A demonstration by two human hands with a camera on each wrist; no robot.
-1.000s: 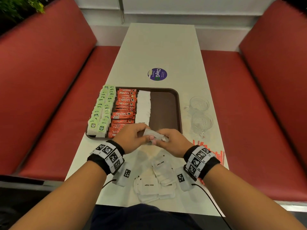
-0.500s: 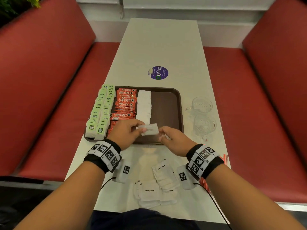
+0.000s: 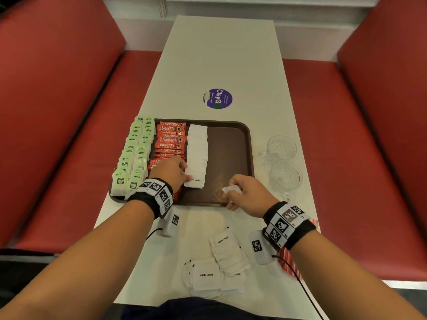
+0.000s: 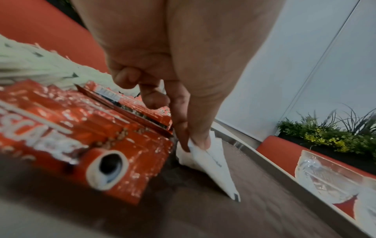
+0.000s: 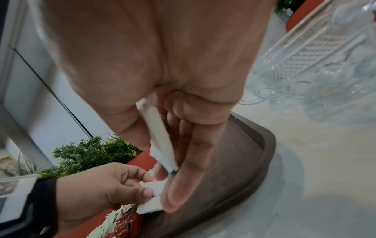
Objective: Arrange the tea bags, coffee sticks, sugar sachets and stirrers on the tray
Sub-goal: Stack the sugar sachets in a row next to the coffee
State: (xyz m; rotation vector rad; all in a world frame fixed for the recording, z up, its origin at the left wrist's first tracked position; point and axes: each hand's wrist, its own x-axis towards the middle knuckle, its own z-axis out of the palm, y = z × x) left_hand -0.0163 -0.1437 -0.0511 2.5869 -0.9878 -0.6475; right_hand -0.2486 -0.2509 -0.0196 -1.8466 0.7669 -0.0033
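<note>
A brown tray (image 3: 231, 144) holds rows of green tea bags (image 3: 134, 153), red coffee sticks (image 3: 171, 139) and a column of white sugar sachets (image 3: 197, 148). My left hand (image 3: 175, 172) pinches a white sugar sachet (image 3: 195, 181) by its left edge at the near end of that column, low over the tray (image 4: 254, 201); the left wrist view shows the pinched sachet (image 4: 207, 159). My right hand (image 3: 245, 192) hovers over the tray's near right part and grips another sugar sachet (image 5: 160, 140) between thumb and fingers. Loose sugar sachets (image 3: 219, 266) lie on the table near me.
Two clear glass cups (image 3: 283, 162) stand right of the tray. Red stirrers (image 3: 291, 264) lie at the table's right edge under my right wrist. A purple sticker (image 3: 217, 98) is stuck on the white table (image 3: 219, 54) beyond the tray. Red benches flank both sides.
My left hand took one sachet from my right hand and carried it left and forward to the near end of the sugar column. My right hand drew back right, still holding a sachet.
</note>
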